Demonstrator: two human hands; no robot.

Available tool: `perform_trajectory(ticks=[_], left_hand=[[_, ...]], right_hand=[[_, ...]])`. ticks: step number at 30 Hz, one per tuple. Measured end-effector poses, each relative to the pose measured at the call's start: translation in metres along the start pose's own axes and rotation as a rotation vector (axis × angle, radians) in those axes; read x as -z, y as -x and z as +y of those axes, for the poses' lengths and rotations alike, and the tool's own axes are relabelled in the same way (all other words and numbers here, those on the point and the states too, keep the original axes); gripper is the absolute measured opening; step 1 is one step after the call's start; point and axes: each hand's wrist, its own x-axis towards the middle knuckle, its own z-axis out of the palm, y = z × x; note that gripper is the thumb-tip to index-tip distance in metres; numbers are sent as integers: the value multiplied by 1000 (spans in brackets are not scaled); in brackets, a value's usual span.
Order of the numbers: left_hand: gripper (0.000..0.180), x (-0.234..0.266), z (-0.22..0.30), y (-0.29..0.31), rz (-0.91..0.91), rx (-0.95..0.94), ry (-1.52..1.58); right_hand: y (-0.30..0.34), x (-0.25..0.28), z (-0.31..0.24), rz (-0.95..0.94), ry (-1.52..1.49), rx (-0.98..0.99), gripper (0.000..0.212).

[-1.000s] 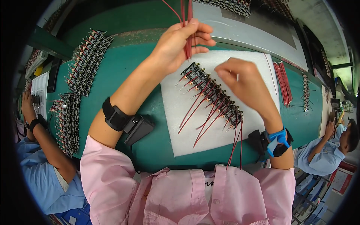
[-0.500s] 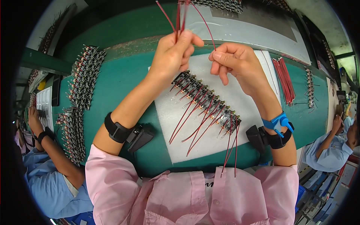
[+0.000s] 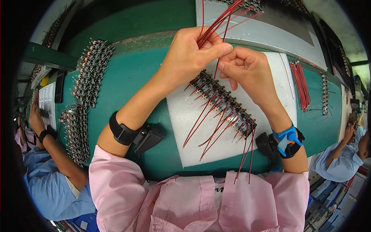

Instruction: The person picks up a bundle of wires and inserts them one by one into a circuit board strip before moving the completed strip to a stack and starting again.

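A bundle of thin red wires (image 3: 216, 27) is held in my left hand (image 3: 189, 54), fanning up and to the right. My right hand (image 3: 247, 71) is closed beside it, its fingertips pinching a single red wire (image 3: 216, 69) that hangs lower than the others. The two thumbs are close together. Below them, a slanting row of small black electronic parts (image 3: 222, 102) lies on a white foam sheet (image 3: 179, 131). Several red wires trail from that row toward me, some past the foam's near edge.
Stacked rows of similar parts (image 3: 91, 73) stand at the left of the green table (image 3: 154, 65). To the right lie another red wire bundle (image 3: 300, 86) and a short row of parts (image 3: 325, 94). A grey metal ledge (image 3: 266, 38) borders the back. Co-workers sit at both sides.
My left hand has moved right and the wire bundle has tipped rightward. My hands, apart before, now nearly meet. The single wire has gone from above my right fingertips to hanging down past them.
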Motion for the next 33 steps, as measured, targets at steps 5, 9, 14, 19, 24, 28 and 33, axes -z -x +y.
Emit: perform_trajectory(ticks=[5, 9, 14, 19, 24, 28, 33], left_hand=[[16, -1, 2, 1, 15, -17, 17], [16, 0, 4, 1, 7, -35, -10], [17, 3, 4, 6, -15, 62, 0], [15, 3, -4, 13, -138, 232, 59], [15, 7, -3, 16, -204, 250, 20], [15, 6, -2, 18, -209, 173, -86], [14, 8, 5, 20, -210, 62, -262]], right_hand=[[1, -6, -4, 14, -169, -38, 8], [4, -7, -3, -9, -56, -38, 10], [0, -2, 6, 72, 100, 118, 12], [-1, 3, 6, 120, -103, 8, 12], [0, 2, 5, 86, -164, -54, 11], [0, 3, 4, 65, -173, -92, 10], [3, -1, 5, 46, -244, -59, 7]])
